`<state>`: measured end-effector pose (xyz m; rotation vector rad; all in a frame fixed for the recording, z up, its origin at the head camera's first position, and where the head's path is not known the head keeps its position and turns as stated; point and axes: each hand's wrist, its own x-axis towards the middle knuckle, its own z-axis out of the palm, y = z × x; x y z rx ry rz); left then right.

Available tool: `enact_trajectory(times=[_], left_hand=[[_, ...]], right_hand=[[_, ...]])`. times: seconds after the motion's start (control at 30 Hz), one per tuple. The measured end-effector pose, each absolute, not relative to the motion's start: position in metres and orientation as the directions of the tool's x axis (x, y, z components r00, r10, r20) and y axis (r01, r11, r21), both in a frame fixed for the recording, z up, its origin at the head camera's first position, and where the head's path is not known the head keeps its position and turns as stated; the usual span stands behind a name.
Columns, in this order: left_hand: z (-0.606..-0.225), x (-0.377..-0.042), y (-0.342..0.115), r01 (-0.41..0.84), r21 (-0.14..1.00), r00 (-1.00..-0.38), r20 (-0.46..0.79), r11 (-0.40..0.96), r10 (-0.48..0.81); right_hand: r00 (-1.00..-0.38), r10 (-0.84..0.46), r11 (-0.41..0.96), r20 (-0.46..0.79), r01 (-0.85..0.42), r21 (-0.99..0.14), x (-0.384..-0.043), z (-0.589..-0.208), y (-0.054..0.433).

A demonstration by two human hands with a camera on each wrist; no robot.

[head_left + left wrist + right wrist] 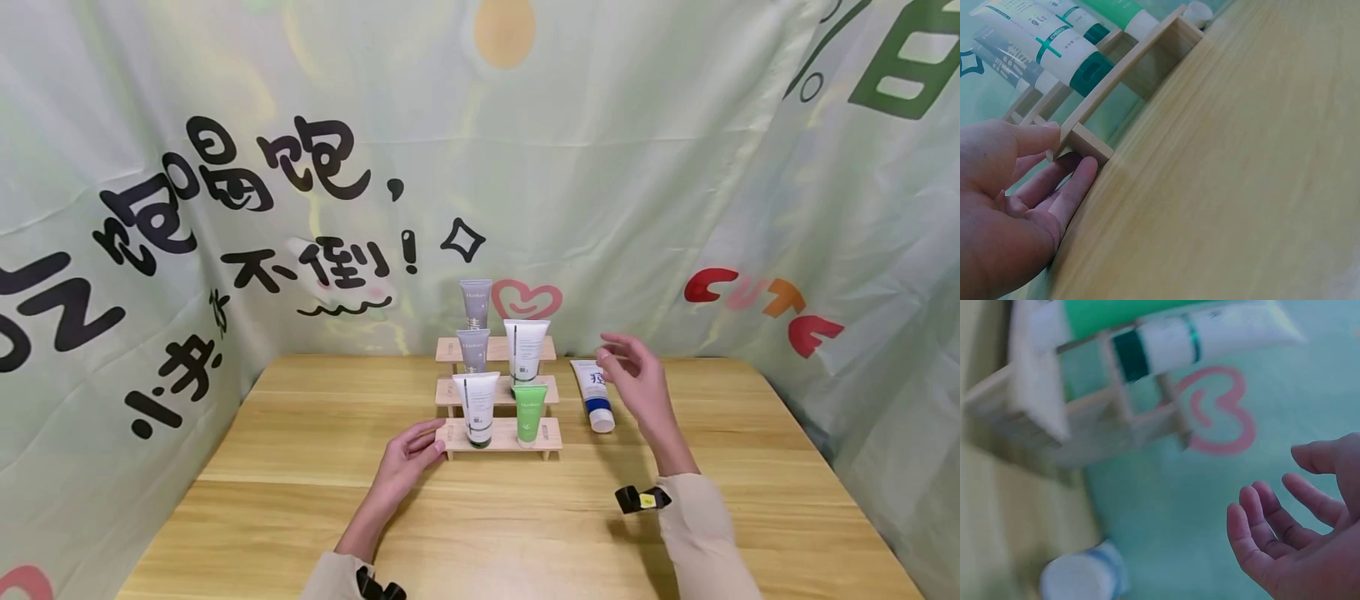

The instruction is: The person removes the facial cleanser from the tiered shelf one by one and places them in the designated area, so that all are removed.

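Note:
My left hand (408,458) holds the left end of a three-step wooden stand (504,435) at its lowest shelf; in the left wrist view the thumb lies at the shelf edge, fingers by the leg. On that shelf stand a white tube (477,407) with a dark green cap and a green tube (531,410) with a white cap. Higher up are another white tube (527,350) and two grey tubes (473,350). A white tube with a blue band (597,404) lies right of the stand. Beside it, my right hand (641,387) hovers with loosely bent fingers, holding nothing.
The wooden tabletop (300,433) extends around the stand on both sides and in front. Behind it hangs a pale green printed curtain (622,208), close to the table's back edge, with more curtain along the left and right sides.

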<state>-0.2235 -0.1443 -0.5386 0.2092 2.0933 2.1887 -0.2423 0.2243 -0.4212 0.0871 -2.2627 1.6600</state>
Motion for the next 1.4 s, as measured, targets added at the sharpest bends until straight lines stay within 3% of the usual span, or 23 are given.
enact_trajectory(times=[0.67, 1.17, 1.4], left_hand=[[-0.540, -0.225, -0.145, 0.027, 0.998, -0.982, 0.036, -0.051, 0.184], [-0.541, -0.225, -0.146, 0.046, 0.997, -0.980, 0.055, -0.056, 0.193], [-0.540, -0.225, -0.146, 0.042, 0.998, -0.980, 0.052, -0.054, 0.191]], right_hand=[[-0.885, -0.175, 0.347, 0.432, -0.466, -0.814, -0.274, -0.323, 0.162], [-0.912, -0.324, 0.442, 0.253, -0.382, -0.811, -0.315, -0.303, 0.119], [-0.921, -0.336, 0.491, 0.198, -0.351, -0.797, -0.327, -0.302, 0.111]])
